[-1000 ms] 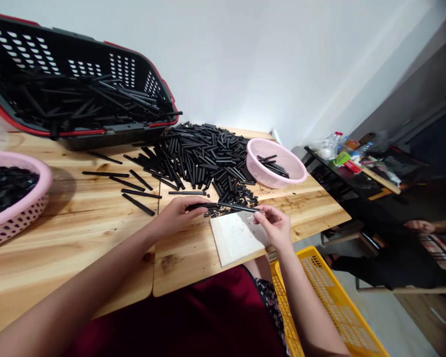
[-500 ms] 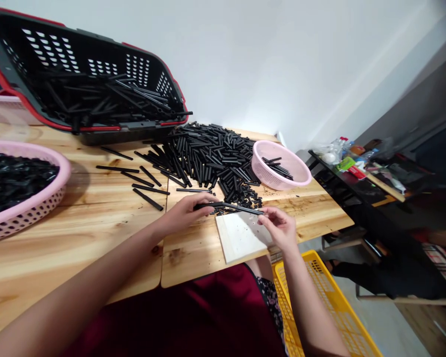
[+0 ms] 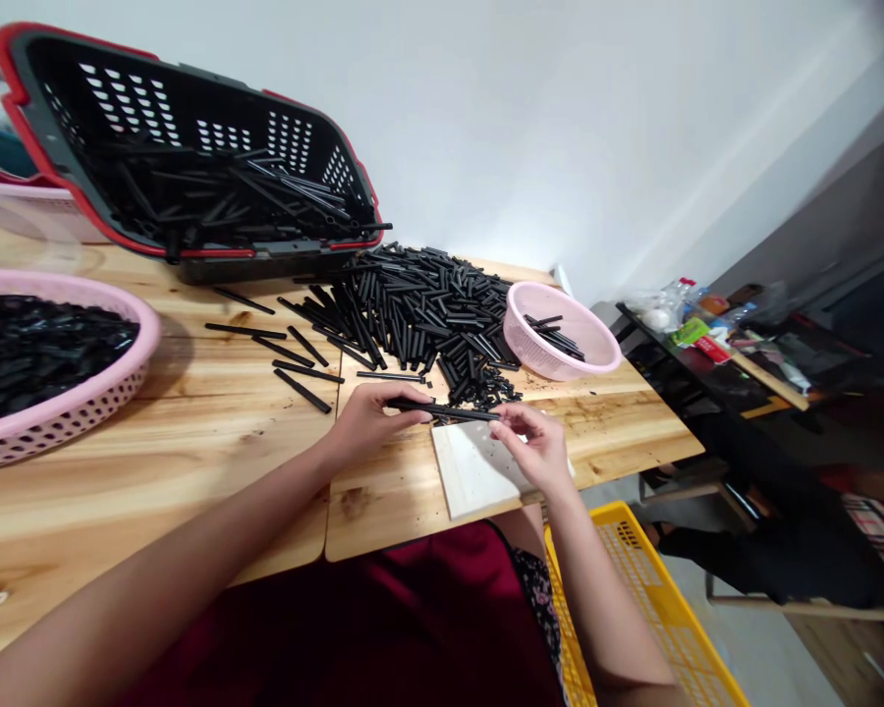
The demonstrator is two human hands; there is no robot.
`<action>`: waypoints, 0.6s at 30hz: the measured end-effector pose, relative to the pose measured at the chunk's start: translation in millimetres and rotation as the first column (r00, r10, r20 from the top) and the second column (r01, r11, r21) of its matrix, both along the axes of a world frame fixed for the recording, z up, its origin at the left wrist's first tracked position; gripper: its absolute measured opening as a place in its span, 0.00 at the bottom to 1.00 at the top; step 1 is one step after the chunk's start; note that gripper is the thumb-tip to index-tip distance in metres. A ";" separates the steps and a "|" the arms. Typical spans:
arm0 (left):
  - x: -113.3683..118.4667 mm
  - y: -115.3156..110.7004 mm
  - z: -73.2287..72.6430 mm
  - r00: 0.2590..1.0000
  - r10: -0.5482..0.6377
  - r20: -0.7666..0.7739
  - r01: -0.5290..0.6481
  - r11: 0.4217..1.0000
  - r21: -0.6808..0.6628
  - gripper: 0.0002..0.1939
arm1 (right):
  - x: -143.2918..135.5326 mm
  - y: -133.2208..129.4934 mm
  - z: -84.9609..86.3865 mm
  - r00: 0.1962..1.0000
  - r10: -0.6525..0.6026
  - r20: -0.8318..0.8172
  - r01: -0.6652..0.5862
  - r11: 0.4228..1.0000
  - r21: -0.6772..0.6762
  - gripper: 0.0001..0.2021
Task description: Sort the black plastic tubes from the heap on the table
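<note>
Between my two hands, just above the far edge of a white board (image 3: 478, 476), stretch thin black tubes (image 3: 461, 413); I cannot make out exactly how many. My left hand (image 3: 375, 422) is closed round their left end, thumb below and fingers over the top. At the other end my right hand (image 3: 534, 444) pinches them between thumb and fingertips. Right behind my hands lie short cut black pieces (image 3: 490, 386). Beyond these rises a large pile of black tube lengths (image 3: 427, 299).
A black basket with a red rim (image 3: 265, 247), full of long tubes, leans at the back left. A pink basket (image 3: 147, 334) of black pieces stands left, a pink bowl (image 3: 596, 344) with a few tubes right. Below the table edge is a yellow crate (image 3: 655, 589). A seated person (image 3: 766, 530) is far right.
My right hand has shifted left, nearer my left hand, and the tubes between them lie more level. The whole view has moved slightly.
</note>
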State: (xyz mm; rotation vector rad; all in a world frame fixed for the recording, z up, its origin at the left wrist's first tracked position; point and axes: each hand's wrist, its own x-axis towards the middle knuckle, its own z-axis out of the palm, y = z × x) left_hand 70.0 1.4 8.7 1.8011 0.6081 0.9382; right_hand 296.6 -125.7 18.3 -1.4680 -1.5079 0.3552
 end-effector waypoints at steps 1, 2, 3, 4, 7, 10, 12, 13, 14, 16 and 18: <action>-0.2 0.2 0.1 1.000 0.006 0.009 -0.006 1.000 -0.008 0.19 | -0.3 0.4 -0.9 1.000 -0.001 -0.021 0.001 1.000 -0.008 0.13; -0.3 0.3 0.4 1.000 0.000 0.010 0.000 1.000 -0.017 0.19 | -0.3 0.5 -1.7 0.999 0.000 -0.038 -0.001 1.000 -0.016 0.13; -0.5 0.5 0.9 1.000 -0.013 0.005 0.013 0.999 -0.030 0.19 | -0.2 0.3 -2.2 0.999 0.000 -0.052 -0.001 1.000 -0.025 0.13; -0.6 0.6 1.6 1.000 -0.030 -0.006 0.030 0.999 -0.045 0.19 | 0.1 -0.1 -2.8 0.998 -0.002 -0.064 -0.001 0.999 -0.034 0.14; -0.9 0.2 4.2 0.998 -0.057 -0.039 0.054 0.994 -0.090 0.19 | 1.1 -1.2 -4.7 0.996 -0.008 -0.091 0.004 0.999 -0.051 0.15; -0.9 -1.6 5.9 0.995 -0.078 -0.058 0.068 0.985 -0.157 0.20 | 2.6 -0.4 -7.6 0.988 -0.014 -0.152 0.005 0.998 -0.061 0.16; -0.4 -3.1 6.1 0.992 -0.104 -0.073 0.087 0.975 -0.205 0.20 | 2.6 1.2 -8.8 0.978 -0.021 -0.207 0.007 0.998 -0.070 0.16; 0.1 -3.9 5.9 0.992 -0.103 -0.070 0.086 0.973 -0.213 0.20 | 1.6 2.0 -9.0 0.973 -0.023 -0.228 0.006 0.997 -0.073 0.16; 0.7 -4.6 5.6 0.994 -0.094 -0.060 0.079 0.974 -0.210 0.20 | -0.2 2.8 -8.9 0.970 -0.020 -0.242 0.003 0.997 -0.074 0.16; 1.8 -5.8 4.7 0.997 -0.075 -0.035 0.066 0.977 -0.202 0.19 | -6.5 4.2 -7.8 0.970 0.000 -0.244 -0.018 0.997 -0.075 0.15; 2.4 -7.0 3.1 0.995 -0.099 -0.026 0.090 0.967 -0.240 0.20 | -15.3 5.5 -6.5 0.976 0.032 -0.217 -0.048 0.996 -0.069 0.15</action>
